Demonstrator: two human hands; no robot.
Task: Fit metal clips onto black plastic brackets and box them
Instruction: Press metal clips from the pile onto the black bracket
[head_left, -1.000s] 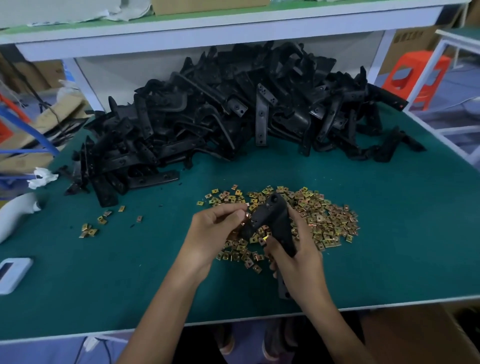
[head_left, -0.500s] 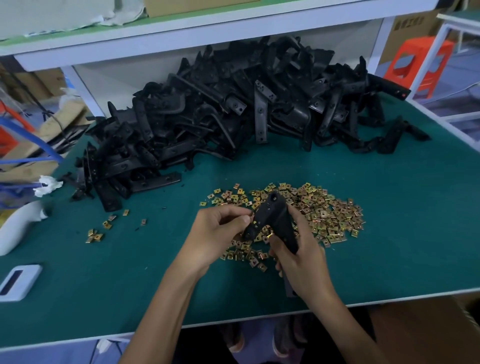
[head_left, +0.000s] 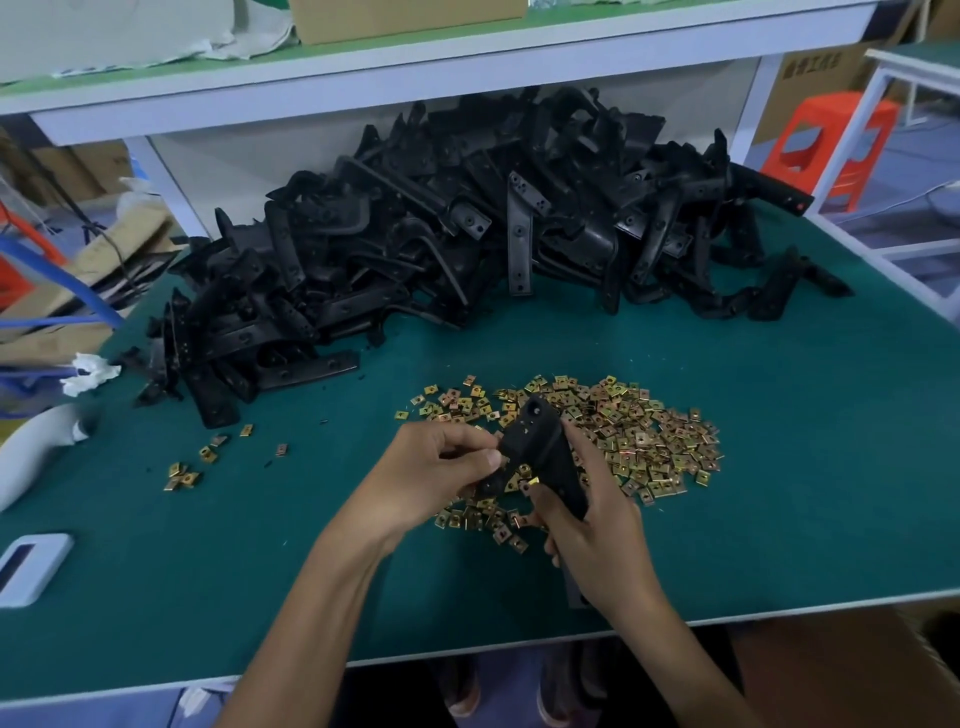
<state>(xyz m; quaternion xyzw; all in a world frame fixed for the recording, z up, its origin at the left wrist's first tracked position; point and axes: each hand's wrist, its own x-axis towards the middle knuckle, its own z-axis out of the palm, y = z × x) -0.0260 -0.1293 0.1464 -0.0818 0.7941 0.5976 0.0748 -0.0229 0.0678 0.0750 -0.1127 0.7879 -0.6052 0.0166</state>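
The black plastic bracket (head_left: 536, 437) is being clasped by the right grip (head_left: 602, 545) and pinched by the left grip (head_left: 436, 473) just above the gold metal clips (head_left: 654, 441), probably to keep them within reach.

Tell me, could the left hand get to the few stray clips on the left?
Probably yes: only bare green mat lies between the left hand and the stray clips. It would first have to release the bracket it holds with the right hand.
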